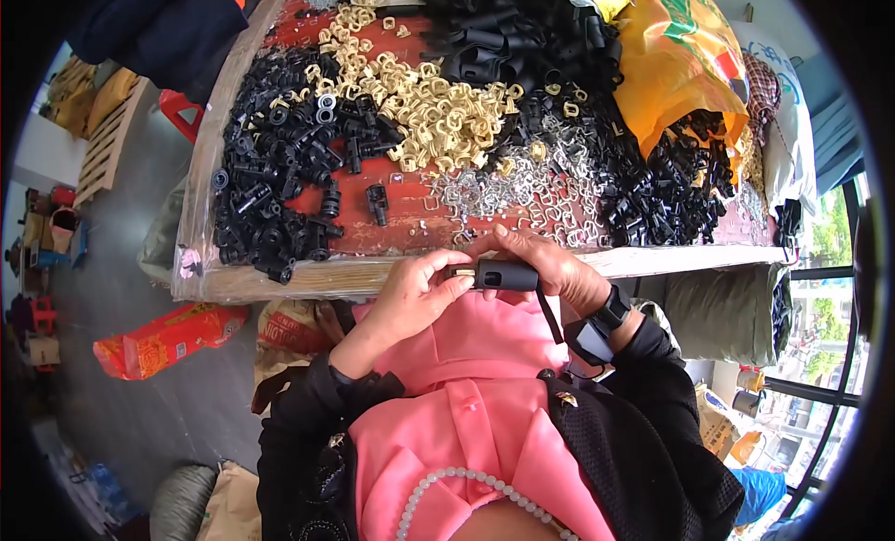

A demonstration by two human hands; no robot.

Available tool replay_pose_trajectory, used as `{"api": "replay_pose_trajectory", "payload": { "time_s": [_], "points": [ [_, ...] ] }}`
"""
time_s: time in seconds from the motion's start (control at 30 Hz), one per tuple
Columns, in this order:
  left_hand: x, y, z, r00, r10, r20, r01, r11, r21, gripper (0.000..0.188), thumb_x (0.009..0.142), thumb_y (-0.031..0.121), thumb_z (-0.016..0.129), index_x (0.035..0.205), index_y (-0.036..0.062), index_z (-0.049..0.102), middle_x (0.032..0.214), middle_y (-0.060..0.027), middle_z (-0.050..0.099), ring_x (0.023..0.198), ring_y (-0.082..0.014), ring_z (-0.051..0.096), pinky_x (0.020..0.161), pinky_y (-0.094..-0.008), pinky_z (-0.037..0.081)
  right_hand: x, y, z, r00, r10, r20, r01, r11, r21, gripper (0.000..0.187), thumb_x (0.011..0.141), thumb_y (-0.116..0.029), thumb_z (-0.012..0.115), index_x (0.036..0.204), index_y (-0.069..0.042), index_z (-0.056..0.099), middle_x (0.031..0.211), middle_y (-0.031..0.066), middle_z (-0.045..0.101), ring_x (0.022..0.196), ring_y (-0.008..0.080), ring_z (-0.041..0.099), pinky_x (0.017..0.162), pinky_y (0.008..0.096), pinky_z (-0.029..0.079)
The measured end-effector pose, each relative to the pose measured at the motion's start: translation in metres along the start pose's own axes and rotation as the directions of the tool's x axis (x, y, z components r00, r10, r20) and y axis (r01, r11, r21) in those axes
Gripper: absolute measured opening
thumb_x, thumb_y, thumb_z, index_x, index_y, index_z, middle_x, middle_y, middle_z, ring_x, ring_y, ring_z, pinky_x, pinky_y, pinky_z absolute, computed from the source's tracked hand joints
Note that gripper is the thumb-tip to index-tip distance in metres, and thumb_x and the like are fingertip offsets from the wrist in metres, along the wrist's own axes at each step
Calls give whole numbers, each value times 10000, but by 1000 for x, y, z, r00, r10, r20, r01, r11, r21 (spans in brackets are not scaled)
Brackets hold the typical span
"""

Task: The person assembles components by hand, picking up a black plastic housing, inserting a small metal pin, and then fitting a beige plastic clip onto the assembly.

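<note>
Just in front of the table's near edge, my two hands hold a black plastic tube piece (511,275) lying sideways, with an oblong slot in its side. My right hand (552,264) is closed around its right end, fingers over the top. At the left end, my left hand (415,291) pinches with thumb and fingers, and a small pale-gold part (463,273) shows there. Whether that gold part sits inside the tube I cannot tell. A dark strap (549,315) hangs below my right hand. Nearest on the table lies a single black fitting (377,205).
The red tabletop (359,191) has a wooden rim (359,278). On it are heaps of black fittings (266,191), gold clips (447,117), black tubes (489,47), silver wire clips (559,191) and small black parts (653,201). A yellow bag (667,56) spills parts at right.
</note>
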State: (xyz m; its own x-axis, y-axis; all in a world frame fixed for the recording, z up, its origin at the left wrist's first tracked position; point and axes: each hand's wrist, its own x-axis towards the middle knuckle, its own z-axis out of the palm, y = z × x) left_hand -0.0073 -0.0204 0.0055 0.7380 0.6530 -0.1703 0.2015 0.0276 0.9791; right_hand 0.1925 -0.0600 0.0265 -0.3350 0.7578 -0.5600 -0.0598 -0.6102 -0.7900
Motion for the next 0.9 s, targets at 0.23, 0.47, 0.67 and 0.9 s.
{"api": "replay_pose_trajectory", "payload": {
  "time_s": [0.23, 0.47, 0.67, 0.9],
  "points": [
    [12, -7, -8, 996, -73, 47, 76, 995, -61, 232, 793, 121, 548, 972, -27, 538, 642, 11, 513, 574, -30, 462, 519, -172, 387, 11, -7, -3, 1000, -1, 4, 1, 994, -110, 570, 854, -497, 277, 1037, -15, 519, 628, 73, 586, 349, 79, 415, 315, 193, 330],
    [12, -12, -3, 996, -85, 42, 91, 978, -185, 221, 785, 140, 557, 941, -17, 557, 638, -10, 550, 542, -47, 492, 501, -208, 417, 14, -2, -2, 1000, 22, -8, -23, 998, -50, 567, 850, -496, 299, 1043, -8, 512, 610, 65, 577, 345, 77, 413, 309, 187, 320],
    [6, -9, 1, 994, -100, 38, 107, 940, -323, 212, 796, 118, 547, 946, -32, 551, 666, -8, 548, 550, -45, 487, 510, -191, 423, 6, 3, 6, 999, -24, -37, 22, 998, -52, 544, 848, -485, 318, 1020, -7, 515, 624, 66, 572, 338, 75, 410, 302, 186, 311],
    [-2, 7, 13, 985, -149, 88, 172, 914, -366, 235, 794, 103, 553, 978, -44, 539, 683, -17, 543, 564, -45, 485, 518, -190, 434, -7, 9, 15, 996, -57, -67, 59, 998, 26, 514, 853, -463, 326, 1001, -9, 515, 626, 59, 558, 341, 73, 403, 300, 188, 307]
  ]
}}
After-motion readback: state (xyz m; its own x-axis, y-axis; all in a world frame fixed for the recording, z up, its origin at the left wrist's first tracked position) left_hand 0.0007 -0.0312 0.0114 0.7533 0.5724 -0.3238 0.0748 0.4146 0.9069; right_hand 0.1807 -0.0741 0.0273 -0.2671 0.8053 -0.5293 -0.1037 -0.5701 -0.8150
